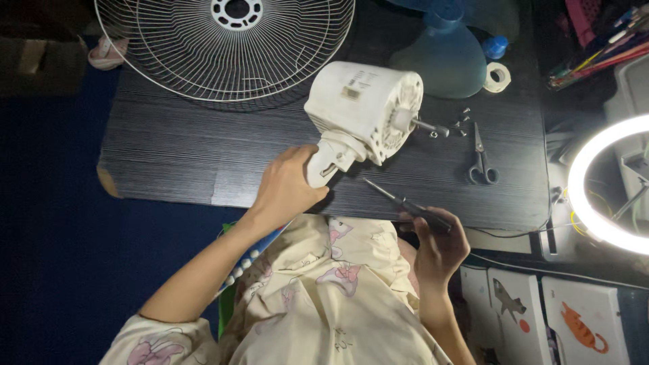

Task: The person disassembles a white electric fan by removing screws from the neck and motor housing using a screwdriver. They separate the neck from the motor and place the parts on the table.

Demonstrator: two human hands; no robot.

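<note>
A white fan motor housing (362, 108) lies on its side on the dark wooden table (176, 149), its metal shaft (430, 126) pointing right. My left hand (287, 189) grips the neck of the housing at its lower end, near the table's front edge. My right hand (439, 247) holds a screwdriver (399, 199) by its dark handle, the tip pointing up and left towards the housing but apart from it.
A white wire fan guard (226, 47) lies at the back of the table. A blue fan blade part (446, 54), a tape roll (497, 76), several loose screws (460, 124) and scissors (481, 162) lie to the right. A lit ring light (595, 182) stands at far right.
</note>
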